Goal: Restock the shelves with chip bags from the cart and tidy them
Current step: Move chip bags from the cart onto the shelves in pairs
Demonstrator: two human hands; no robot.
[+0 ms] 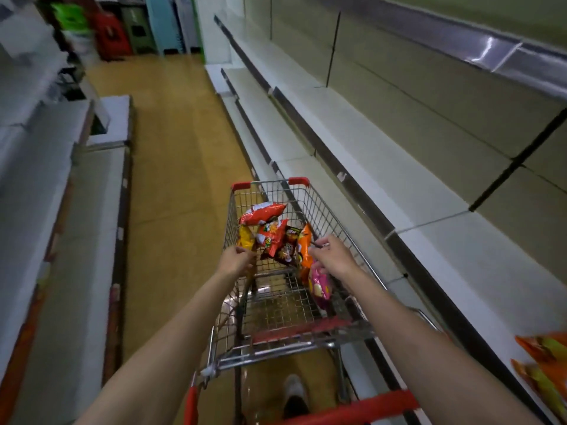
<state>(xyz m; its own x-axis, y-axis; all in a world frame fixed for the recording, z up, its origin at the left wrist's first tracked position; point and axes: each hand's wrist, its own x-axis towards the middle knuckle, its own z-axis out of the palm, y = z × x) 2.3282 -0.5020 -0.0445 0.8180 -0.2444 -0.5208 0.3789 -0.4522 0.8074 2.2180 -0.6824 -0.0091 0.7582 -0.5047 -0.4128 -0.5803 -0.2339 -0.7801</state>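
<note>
A: Item one, the cart (334, 228). Position?

B: Wire basket with red corner caps, standing in the aisle hard against the right-hand shelves (383, 167); its right rim runs just beside the lower shelf's front edge. Open tan floor (171, 167) lies along its left rim and ahead of its front rim, up to the low units (61, 228) on the left.

A: Contents?

B: Chip bags, piled toward the front half of the basket: a red bag (260, 213) topmost near the front rim, a yellow bag (245, 238) at the left wall, a dark bag (287, 245) in the middle, an orange bag (305, 245) near the right wall, a pink bag (320, 285) behind it. Rear half of the basket floor shows bare wire.

A: Stock already shelved?

B: Orange-and-green bags (546, 363) on the lower shelf, at the frame's right edge, well behind the cart's front.

A: Hands?

B: Both arms extended over the basket. Left hand (236, 259) at the left rim, fingers curled; whether it grips the wire I cannot tell. Right hand (333, 254) over the right side, fingertips pinching the top of the orange bag.
</note>
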